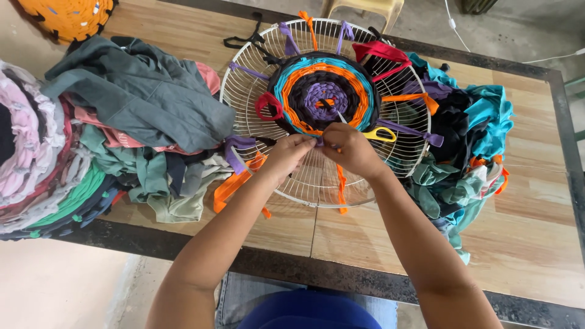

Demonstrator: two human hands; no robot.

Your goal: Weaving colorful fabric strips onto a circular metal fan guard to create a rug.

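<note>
The forearms come up from the bottom edge, over a blue lap, and meet above the near half of a wire grille (317,183). The left hand (287,155) and right hand (352,149) are pressed together, fingertips pinched shut on a small purple strip (319,141) right at the edge of the weave (323,91). The right hand also holds scissors (379,134) with yellow handles, the blade tip poking up between the hands. The weave is a round mat of purple, black, orange and teal rings in the middle of the grille, with cloth strips tied out to the rim. The grille lies on a wooden table (536,231). A pile of grey and green clothes (140,103) sits to the left, and teal and black scraps (469,140) to the right.
</note>
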